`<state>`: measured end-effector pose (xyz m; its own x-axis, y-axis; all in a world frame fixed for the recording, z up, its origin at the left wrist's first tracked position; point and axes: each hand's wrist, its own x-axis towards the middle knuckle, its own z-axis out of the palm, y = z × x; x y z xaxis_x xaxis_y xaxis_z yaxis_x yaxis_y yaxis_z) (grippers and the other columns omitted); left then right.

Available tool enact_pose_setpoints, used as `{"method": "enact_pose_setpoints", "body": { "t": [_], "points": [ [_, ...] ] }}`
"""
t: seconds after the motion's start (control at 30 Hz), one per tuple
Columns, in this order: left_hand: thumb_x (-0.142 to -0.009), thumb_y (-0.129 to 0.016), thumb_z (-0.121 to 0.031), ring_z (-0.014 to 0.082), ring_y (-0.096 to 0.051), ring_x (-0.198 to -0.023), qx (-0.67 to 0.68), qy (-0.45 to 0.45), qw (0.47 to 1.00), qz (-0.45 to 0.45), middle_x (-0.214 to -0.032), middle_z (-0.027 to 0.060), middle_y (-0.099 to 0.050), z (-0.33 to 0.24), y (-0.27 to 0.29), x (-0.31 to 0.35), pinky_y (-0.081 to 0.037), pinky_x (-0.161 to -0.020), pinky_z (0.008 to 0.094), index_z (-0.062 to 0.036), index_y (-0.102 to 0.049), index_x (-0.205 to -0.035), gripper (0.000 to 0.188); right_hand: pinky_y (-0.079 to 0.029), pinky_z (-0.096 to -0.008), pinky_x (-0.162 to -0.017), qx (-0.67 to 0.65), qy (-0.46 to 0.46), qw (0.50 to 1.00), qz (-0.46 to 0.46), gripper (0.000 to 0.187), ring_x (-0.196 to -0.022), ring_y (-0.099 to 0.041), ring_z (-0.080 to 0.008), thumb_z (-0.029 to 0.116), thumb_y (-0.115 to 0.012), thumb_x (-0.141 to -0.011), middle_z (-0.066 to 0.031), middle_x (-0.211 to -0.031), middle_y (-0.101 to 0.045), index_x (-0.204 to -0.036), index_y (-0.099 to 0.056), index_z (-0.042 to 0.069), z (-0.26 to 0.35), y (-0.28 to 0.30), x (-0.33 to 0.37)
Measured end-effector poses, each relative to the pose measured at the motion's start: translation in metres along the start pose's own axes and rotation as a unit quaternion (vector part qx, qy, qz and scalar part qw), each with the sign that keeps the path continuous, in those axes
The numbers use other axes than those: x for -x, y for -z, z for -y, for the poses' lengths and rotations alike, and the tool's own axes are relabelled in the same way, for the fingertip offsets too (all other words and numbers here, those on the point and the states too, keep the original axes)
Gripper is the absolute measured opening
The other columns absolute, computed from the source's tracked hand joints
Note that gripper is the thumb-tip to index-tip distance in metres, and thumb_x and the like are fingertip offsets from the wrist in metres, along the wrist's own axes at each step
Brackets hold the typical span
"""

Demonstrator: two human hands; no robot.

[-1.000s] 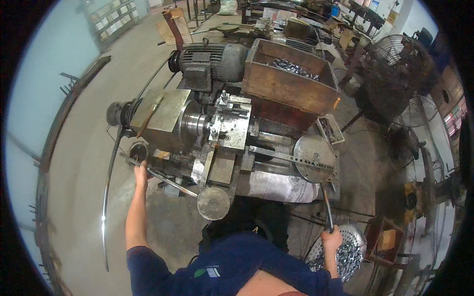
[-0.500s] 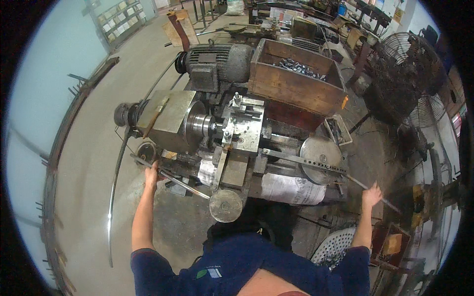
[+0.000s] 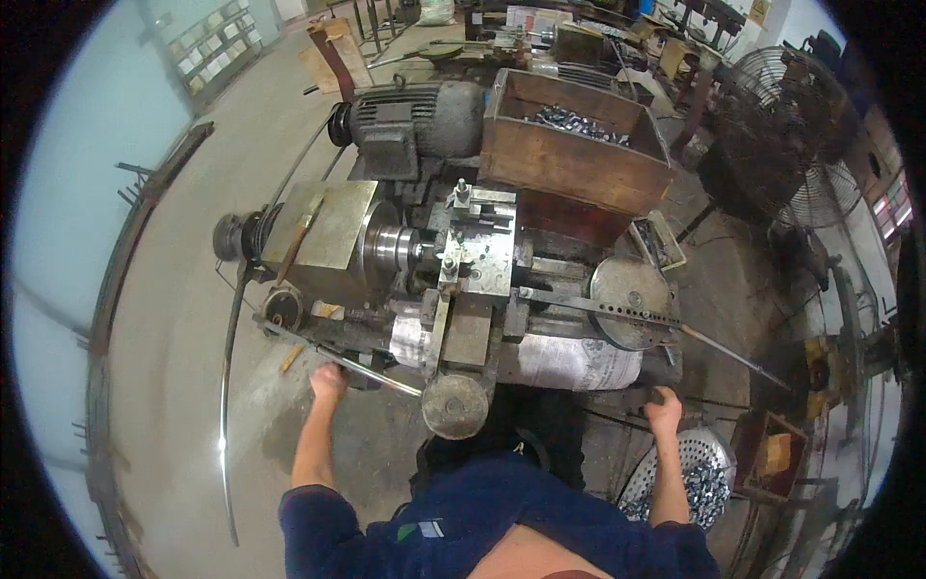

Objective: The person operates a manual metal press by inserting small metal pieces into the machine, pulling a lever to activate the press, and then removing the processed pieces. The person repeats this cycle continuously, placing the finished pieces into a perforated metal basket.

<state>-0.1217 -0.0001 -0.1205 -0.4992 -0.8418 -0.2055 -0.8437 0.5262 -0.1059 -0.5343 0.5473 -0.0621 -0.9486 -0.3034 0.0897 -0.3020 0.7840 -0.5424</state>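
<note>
Off the right lever [image 3: 733, 355] now, my right hand [image 3: 663, 410] curls near the lathe [image 3: 487, 265], my left hand [image 3: 328, 382] by the left lever [image 3: 371, 371]; any grip, I can't tell. Grey floor [image 3: 178, 405], fan [image 3: 786, 140] rightward.

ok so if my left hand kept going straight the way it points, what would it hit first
Most likely the slanting metal lever just ahead of your left hand, though depth is unclear, so it might pass under it
</note>
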Motion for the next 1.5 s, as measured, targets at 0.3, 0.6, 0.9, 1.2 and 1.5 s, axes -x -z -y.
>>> {"method": "enact_pose_setpoints", "body": {
  "t": [0.3,0.6,0.9,1.2,1.5],
  "points": [
    [-0.075,-0.055,-0.053,0.0324,-0.058,-0.094,0.013,0.004,0.992,0.125,-0.101,0.0145,-0.061,0.008,-0.01,0.002,-0.048,-0.078,0.0412,-0.0083,-0.054,-0.106,0.055,-0.047,-0.0367,-0.076,-0.004,0.08,0.997,0.012,0.035,-0.083,-0.06,-0.0334,0.012,-0.059,-0.055,-0.0181,-0.089,-0.062,-0.088,-0.063,-0.001,0.046,0.03,-0.022],
    [-0.074,-0.06,-0.043,0.0319,-0.058,-0.096,0.15,0.051,0.978,0.138,-0.102,0.0139,-0.06,0.052,-0.004,0.01,-0.045,-0.082,0.0402,-0.0149,-0.058,-0.106,0.042,-0.045,-0.0352,-0.077,-0.072,0.266,0.961,0.023,0.038,-0.086,-0.058,-0.0323,0.011,-0.06,-0.056,-0.0172,-0.093,-0.061,-0.092,-0.061,0.0,0.206,0.049,-0.097],
    [-0.075,-0.062,-0.021,0.0325,-0.057,-0.089,0.156,0.121,0.92,-0.338,-0.095,0.0152,-0.06,0.14,0.184,0.108,-0.045,-0.074,0.0414,-0.0079,-0.056,-0.105,0.034,-0.044,-0.0366,-0.077,-0.111,0.542,0.825,0.112,0.032,-0.087,-0.051,-0.0326,0.019,-0.058,-0.053,-0.0121,-0.09,-0.062,-0.08,-0.065,0.003,0.45,-0.064,-0.082],
    [-0.073,-0.059,-0.028,0.0359,-0.06,-0.079,0.014,0.312,0.942,-0.123,-0.081,0.0187,-0.062,0.239,0.119,0.109,-0.048,-0.068,0.0442,-0.0037,-0.064,-0.082,0.026,-0.035,-0.0367,-0.075,0.171,0.435,0.87,0.16,0.028,-0.088,-0.053,-0.0278,0.027,-0.057,-0.055,-0.0116,-0.081,-0.064,-0.071,-0.067,0.006,0.487,-0.1,-0.062],
    [-0.071,-0.056,-0.027,0.0344,-0.061,-0.078,0.048,0.366,0.922,-0.119,-0.08,0.0193,-0.062,0.279,0.105,0.079,-0.048,-0.07,0.0434,0.0004,-0.061,-0.081,0.029,-0.039,-0.0387,-0.069,0.054,0.461,0.877,0.124,0.022,-0.077,-0.055,-0.0311,0.024,-0.055,-0.048,-0.0135,-0.067,-0.061,-0.061,-0.068,0.012,0.476,-0.114,-0.072]
  ]
}}
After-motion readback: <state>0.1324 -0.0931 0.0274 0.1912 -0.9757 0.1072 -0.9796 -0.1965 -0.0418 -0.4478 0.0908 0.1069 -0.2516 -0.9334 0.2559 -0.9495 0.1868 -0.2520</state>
